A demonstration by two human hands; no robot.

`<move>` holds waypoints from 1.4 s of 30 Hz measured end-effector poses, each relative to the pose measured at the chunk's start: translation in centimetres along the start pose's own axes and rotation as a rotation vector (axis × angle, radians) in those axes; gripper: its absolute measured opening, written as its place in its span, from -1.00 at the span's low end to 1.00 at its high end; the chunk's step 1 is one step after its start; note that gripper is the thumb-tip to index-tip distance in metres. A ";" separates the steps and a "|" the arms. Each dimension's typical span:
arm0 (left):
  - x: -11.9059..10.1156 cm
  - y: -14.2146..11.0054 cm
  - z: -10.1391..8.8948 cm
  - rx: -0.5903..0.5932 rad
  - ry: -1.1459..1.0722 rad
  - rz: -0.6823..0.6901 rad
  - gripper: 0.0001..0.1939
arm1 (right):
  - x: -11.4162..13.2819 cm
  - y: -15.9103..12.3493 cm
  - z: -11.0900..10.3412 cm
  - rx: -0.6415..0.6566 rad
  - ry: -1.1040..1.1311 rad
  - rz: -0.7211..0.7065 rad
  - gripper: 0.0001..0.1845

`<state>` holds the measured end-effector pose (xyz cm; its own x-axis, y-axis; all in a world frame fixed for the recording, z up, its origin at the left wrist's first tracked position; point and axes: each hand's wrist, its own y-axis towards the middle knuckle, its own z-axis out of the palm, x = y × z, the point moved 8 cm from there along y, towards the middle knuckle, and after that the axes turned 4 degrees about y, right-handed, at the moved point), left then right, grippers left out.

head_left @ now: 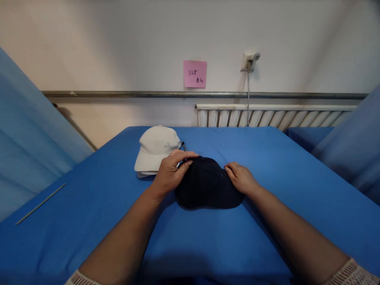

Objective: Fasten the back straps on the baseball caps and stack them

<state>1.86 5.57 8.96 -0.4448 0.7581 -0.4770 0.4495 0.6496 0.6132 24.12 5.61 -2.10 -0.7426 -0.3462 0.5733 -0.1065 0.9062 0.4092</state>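
A dark navy baseball cap [209, 186] is between my two hands, low over the blue-covered table [97, 225]. My left hand [173, 170] grips the cap's upper left edge, thumb and fingers closed on the fabric. On the other side, my right hand [240, 178] pinches the cap's right part, with the fingertips partly hidden behind it. Just beyond my left hand sits a white baseball cap [157, 142] with a small striped logo, its brim facing me. Another brim shows beneath the white one.
A thin stick [40, 204] lies on the table's left side. Blue curtains [26, 134] hang at the left and right. Behind the table are a white radiator [267, 116], a metal pipe [142, 94], a pink note [195, 74] and a wall socket with a plug [249, 62].
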 end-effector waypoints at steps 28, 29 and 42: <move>0.1 -0.3 1.2 -0.074 -0.072 -0.074 -0.78 | 9.2 -3.0 -4.3 -0.290 0.254 -0.350 -0.87; 0.4 -0.3 1.2 -0.075 -0.078 -0.093 -0.77 | 8.9 -2.9 -4.1 -0.283 0.266 -0.335 -0.86; 3.7 -0.3 2.1 0.292 0.089 -0.190 -0.80 | 7.2 -2.5 -4.6 -0.325 0.315 -0.296 -0.85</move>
<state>1.70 8.28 5.66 -0.6017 0.6225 -0.5004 0.5493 0.7773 0.3066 22.05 -0.27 4.30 -0.4722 -0.6765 0.5652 -0.0334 0.6545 0.7554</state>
